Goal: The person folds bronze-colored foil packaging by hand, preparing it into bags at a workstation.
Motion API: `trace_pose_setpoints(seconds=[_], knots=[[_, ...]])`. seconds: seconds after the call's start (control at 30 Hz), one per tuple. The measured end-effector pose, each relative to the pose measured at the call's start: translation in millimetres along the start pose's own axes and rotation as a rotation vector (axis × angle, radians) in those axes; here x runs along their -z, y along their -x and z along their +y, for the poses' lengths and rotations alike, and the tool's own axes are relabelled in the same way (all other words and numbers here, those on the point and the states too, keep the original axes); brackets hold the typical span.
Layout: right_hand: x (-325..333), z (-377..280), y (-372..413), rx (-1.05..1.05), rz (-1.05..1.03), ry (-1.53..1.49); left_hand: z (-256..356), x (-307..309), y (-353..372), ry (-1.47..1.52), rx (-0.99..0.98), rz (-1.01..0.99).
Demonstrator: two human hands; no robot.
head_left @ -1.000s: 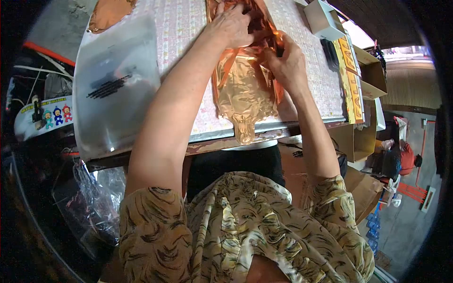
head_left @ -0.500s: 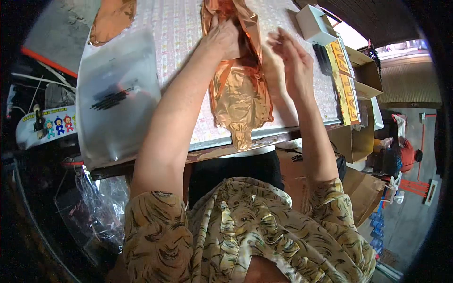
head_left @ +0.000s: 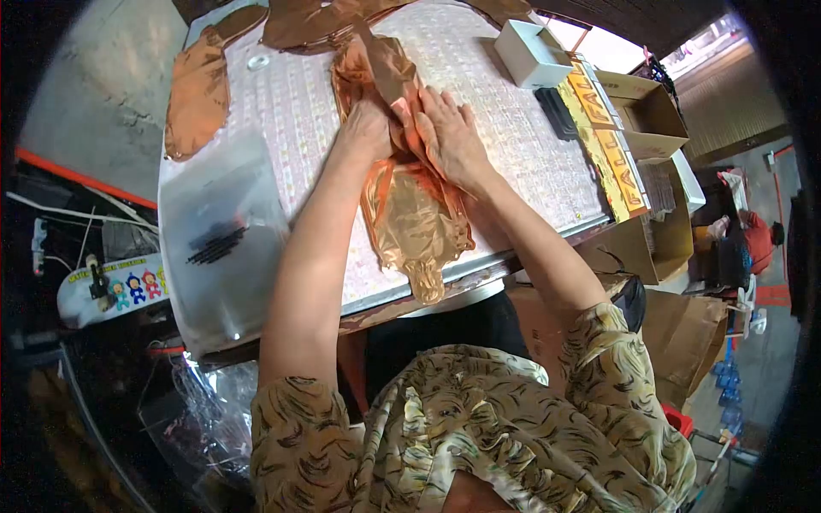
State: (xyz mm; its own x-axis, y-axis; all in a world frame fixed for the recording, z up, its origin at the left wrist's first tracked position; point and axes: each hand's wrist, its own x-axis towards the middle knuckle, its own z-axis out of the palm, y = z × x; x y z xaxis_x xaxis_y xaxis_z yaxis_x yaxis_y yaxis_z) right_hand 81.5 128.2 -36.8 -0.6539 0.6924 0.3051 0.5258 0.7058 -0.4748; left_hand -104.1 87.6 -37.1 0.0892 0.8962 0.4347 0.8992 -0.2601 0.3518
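Observation:
A shiny copper-coloured foil balloon [head_left: 416,218] lies lengthwise on the patterned table cover, its narrow neck hanging at the near edge. Its upper part is folded, and a flap of foil stands up between my hands. My left hand [head_left: 369,128] is on the balloon's left side, its fingers hidden by the foil. My right hand [head_left: 453,141] presses against the raised flap from the right, fingers stretched out and slightly spread. More flat copper foil balloons lie at the far edge [head_left: 308,26] and at the far left [head_left: 198,94].
A clear plastic sheet or bag [head_left: 227,274] with thin black sticks [head_left: 217,245] lies at the left. To the right are a white box [head_left: 532,56], a black object [head_left: 558,114] and yellow lettered packs [head_left: 603,141]. Cardboard boxes [head_left: 637,111] stand beyond. A person in red [head_left: 758,248] is far right.
My right hand has come down from the air onto the foil. The foil flap now stands raised between both hands. The view has shifted, showing more of the table's far side.

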Motion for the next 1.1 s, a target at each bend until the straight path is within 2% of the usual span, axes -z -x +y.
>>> trace_pose_setpoints(seconds=[0.03, 0.07, 0.17, 0.23, 0.3, 0.33, 0.37, 0.43, 0.5, 0.57, 0.7, 0.87, 0.97, 1.03, 1.1], knots=[[0, -2, 1, 0.010, -0.002, 0.030, -7, -5, 2, 0.020, -0.007, -0.078], [1, -3, 1, 0.017, -0.010, 0.055, -12, -11, 5, -0.024, -0.085, 0.050], [3, -4, 3, 0.042, -0.029, 0.083, -1, 0, 3, 0.082, -0.016, 0.053], [3, -4, 5, 0.055, -0.045, 0.109, -9, -9, 7, 0.029, 0.000, 0.067], [1, -7, 5, 0.059, -0.057, 0.179, -17, -13, 6, -0.035, -0.065, 0.071], [1, -7, 5, 0.053, -0.080, 0.194, -18, -16, 7, -0.044, -0.118, 0.170], [1, -7, 5, 0.050, -0.077, 0.191, -20, -17, 7, -0.045, -0.122, 0.166], [1, -7, 4, 0.063, -0.081, 0.191, -20, -12, 5, 0.038, -0.085, 0.090], [2, -7, 4, 0.058, -0.092, 0.194, -17, -6, 5, 0.033, -0.055, 0.079], [3, -9, 4, 0.054, -0.103, 0.197, -11, -1, 4, 0.219, 0.063, 0.067], [3, -8, 2, 0.047, -0.116, 0.192, -14, 0, 2, 0.317, 0.178, 0.070], [8, -12, -2, 0.033, -0.142, 0.148, -19, -3, 2, 0.234, 0.214, 0.025], [6, -14, -4, 0.019, -0.162, 0.167, -14, -2, 1, 0.184, 0.204, 0.063], [-2, -14, -1, 0.048, -0.076, 0.308, -9, 0, 0, 0.312, 0.406, 0.065], [-6, -13, -1, 0.060, -0.071, 0.338, -5, 5, 0, 0.291, 0.382, 0.043]])
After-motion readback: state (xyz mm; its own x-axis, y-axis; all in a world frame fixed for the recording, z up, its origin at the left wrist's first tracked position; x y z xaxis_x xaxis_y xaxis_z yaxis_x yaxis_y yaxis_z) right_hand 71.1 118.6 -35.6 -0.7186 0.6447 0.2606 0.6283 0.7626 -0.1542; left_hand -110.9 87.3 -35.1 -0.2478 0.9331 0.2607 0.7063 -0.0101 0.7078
